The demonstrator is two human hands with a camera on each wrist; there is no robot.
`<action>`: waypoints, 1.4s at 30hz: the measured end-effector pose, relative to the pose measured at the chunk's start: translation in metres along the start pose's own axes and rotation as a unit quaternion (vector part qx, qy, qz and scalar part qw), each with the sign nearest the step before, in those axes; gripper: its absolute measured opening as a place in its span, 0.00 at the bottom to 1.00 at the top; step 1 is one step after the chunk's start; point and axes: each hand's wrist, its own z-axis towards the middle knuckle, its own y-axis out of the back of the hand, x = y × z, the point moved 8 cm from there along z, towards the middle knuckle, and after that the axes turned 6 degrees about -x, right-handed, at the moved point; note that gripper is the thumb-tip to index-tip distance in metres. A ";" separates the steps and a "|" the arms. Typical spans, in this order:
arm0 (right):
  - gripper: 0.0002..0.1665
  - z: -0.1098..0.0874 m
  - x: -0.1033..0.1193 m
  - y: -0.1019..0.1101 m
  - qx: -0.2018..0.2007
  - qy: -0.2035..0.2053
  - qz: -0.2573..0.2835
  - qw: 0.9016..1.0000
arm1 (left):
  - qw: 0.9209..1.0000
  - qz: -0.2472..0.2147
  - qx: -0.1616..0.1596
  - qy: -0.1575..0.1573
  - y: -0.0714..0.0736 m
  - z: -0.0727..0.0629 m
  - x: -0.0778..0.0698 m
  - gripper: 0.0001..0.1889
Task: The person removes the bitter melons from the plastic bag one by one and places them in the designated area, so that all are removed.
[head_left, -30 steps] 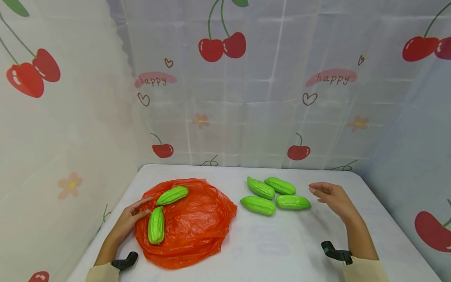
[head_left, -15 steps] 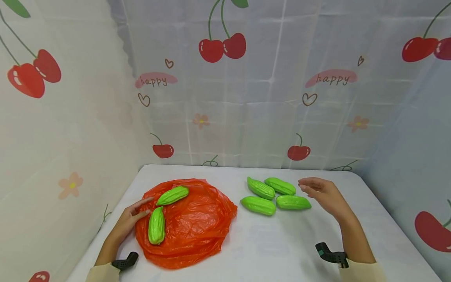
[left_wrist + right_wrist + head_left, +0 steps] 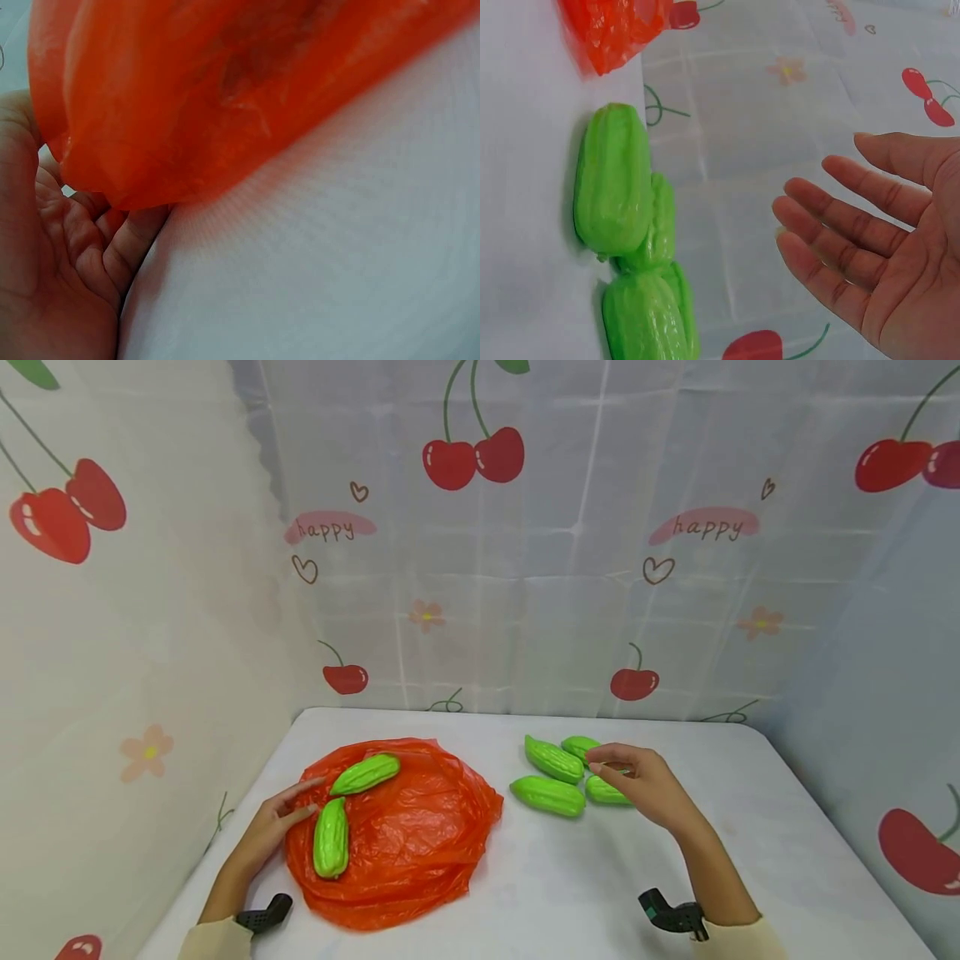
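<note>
My left hand point(image 3: 270, 828) lies at the left edge of a red plastic bag point(image 3: 420, 843), its extended fingers and thumb touching the plastic. In the left wrist view the bag point(image 3: 180, 97) hides the fingertips. Two green bitter melons point(image 3: 366, 774) lie on the bag, close to that hand. My right hand point(image 3: 647, 781) hovers over the right side of a cluster of several bitter melons point(image 3: 547, 796), partly covering two in the head view. The right wrist view shows this right hand point(image 3: 877, 247) holding nothing, fingers spread and slightly bent, apart from the melons point(image 3: 615, 180).
A white table point(image 3: 570, 893) carries everything. Sheeting printed with cherries point(image 3: 472, 460) stands behind the table and along both sides. Each wrist wears a black camera mount point(image 3: 671, 914). Bare tabletop separates the bag from the melon cluster.
My right hand has moved left, from beside the melon cluster to over its right part. The left hand, the bag and the melons have stayed in place.
</note>
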 end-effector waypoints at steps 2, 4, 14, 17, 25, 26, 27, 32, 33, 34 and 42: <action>0.16 -0.001 0.007 -0.008 0.005 0.004 0.009 1.000 | 1.000 0.004 0.001 -0.001 0.000 0.000 -0.001 0.26; 0.15 -0.001 0.015 -0.016 0.012 0.009 0.021 1.000 | 1.000 0.008 -0.002 0.000 0.002 -0.001 -0.003 0.26; 0.13 -0.002 0.048 -0.075 0.067 0.040 0.080 0.994 | 1.000 -0.007 -0.002 -0.014 0.000 -0.003 -0.007 0.26; 0.13 -0.003 0.058 -0.094 0.083 0.041 0.092 0.991 | 1.000 -0.012 0.001 -0.016 -0.001 -0.002 -0.005 0.26; 0.16 -0.004 0.088 -0.129 0.104 0.060 0.117 0.986 | 1.000 0.000 0.000 -0.008 0.001 0.000 0.000 0.25; 0.16 -0.004 0.091 -0.133 0.107 0.062 0.118 0.985 | 1.000 0.000 0.000 -0.006 0.001 0.000 0.000 0.25; 0.17 -0.004 0.094 -0.137 0.111 0.063 0.118 0.985 | 1.000 -0.002 0.000 -0.005 0.000 0.000 0.000 0.25; 0.20 -0.003 0.108 -0.159 0.130 0.060 0.109 0.984 | 1.000 -0.016 -0.002 0.003 -0.003 -0.003 -0.002 0.26; 0.21 -0.002 0.113 -0.163 0.133 0.062 0.106 0.983 | 1.000 -0.019 -0.004 0.002 -0.003 -0.004 -0.002 0.26; 0.21 -0.001 0.117 -0.168 0.135 0.065 0.101 0.983 | 1.000 -0.021 -0.005 0.003 -0.003 -0.005 -0.003 0.26; 0.27 0.005 0.144 -0.204 0.147 0.086 0.078 0.982 | 1.000 -0.012 -0.005 -0.002 0.000 -0.002 -0.003 0.26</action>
